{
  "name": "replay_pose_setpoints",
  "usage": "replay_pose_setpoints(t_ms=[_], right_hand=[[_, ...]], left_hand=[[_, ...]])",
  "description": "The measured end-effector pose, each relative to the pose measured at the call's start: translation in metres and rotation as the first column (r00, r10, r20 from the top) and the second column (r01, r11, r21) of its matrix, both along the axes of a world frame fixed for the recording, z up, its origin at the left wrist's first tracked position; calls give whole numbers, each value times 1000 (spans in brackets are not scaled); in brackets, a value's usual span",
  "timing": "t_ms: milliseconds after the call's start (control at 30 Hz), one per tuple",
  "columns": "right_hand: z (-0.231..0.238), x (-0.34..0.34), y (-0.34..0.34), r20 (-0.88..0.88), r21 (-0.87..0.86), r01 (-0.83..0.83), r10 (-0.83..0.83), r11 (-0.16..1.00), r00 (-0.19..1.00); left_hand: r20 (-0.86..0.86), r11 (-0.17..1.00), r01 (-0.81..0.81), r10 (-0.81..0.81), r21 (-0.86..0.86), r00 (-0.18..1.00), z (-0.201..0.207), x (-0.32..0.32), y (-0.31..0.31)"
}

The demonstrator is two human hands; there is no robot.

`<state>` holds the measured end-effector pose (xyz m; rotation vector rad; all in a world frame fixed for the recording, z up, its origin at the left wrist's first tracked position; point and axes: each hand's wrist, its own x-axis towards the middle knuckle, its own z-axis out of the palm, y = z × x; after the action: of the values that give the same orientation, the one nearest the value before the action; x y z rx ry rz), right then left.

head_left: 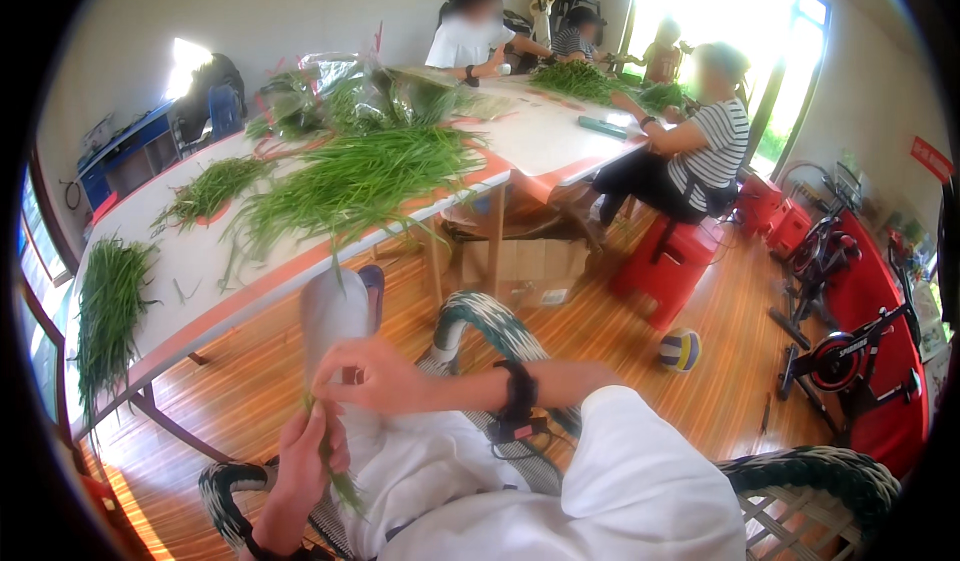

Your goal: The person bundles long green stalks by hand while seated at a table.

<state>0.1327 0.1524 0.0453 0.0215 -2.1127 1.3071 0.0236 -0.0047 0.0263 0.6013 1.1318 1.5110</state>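
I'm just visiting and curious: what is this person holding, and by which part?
The left hand grips a thin green bunch around its middle; the right hand is at its upper end, its grip unclear.

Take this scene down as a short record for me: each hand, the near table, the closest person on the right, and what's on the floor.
Left hand: closed around a few green stalks, the hand low over the lap
Right hand: the hand bent over the left one, fingertips near the stalks' upper end; grip unclear
Near table: white table with a large grass pile, smaller piles and plastic bags
Person on right: striped shirt, seated on a red stool
Floor: ball, cardboard box
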Motion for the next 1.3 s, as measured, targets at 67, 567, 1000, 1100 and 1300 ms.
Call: replay_pose_setpoints(t_ms=[67, 567, 1000, 1100, 1300], right_hand=[[-1, -1, 0, 19, 28, 25, -25, 999, 999], [-8, 0, 4, 112, -11, -13, 14, 1000, 994], [-7, 1, 3, 145, -64, -90, 98, 994, 985], [-9, 0, 4, 122, -61, -99, 106, 993, 987], [-12, -1, 4, 120, -48, -100, 105, 994, 987]], left_hand=[[2, 1000, -2, 2, -19, 1000, 0, -1, 0], [-90, 1000, 9, -8, 4, 996, -10, -1, 2], [-137, 997, 52, -60, -61, 989, -6, 0, 2], [-122, 995, 60, -69, -79, 990, -5, 0, 2], [-93, 993, 77, -86, -92, 992, -6, 0, 2]])
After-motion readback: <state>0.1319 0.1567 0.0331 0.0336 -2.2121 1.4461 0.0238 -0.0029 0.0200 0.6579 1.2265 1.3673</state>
